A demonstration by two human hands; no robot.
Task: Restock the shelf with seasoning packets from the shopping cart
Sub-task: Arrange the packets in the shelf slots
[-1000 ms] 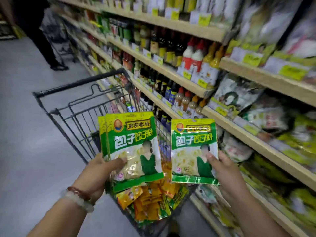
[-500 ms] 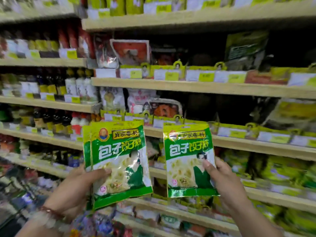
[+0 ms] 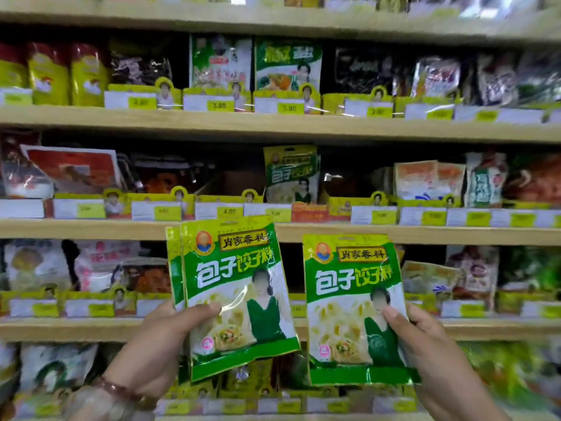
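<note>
- The seasoning packets are flat green and yellow foil pouches. The left packets (image 3: 233, 293) are at least two, one behind the other, since a second edge shows at the left side. The right packet (image 3: 353, 308) looks like a single one.
- Both are held up in front of the shelf, near the camera, at the level of the lower shelf boards.
- They are probably light and thin, with soft powder inside, so they should bend easily. The glossy film shines and may be slippery, so a stack could slide apart if the pinch is loose.
- A good place to hold seems to be the lower side edge, with the thumb on the front and the fingers behind, as is done now. The sealed rims are likely the stiffest part.
- The left hand (image 3: 158, 344) grips its packets at the lower left edge, with the thumb pressed flat across the front. A bead bracelet (image 3: 118, 390) is on the wrist.
- The right hand (image 3: 425, 338) pinches its packet at the lower right edge, thumb on the front, fingers curled behind.
- Farther away, on the middle shelf (image 3: 394, 232), a matching packet (image 3: 291, 174) stands upright behind the yellow price tags (image 3: 229, 211). The slot to its left looks dark and perhaps low in stock, so this is likely the target place.
- Other packets fill the neighbouring rows; they are too blurred to read.
</note>
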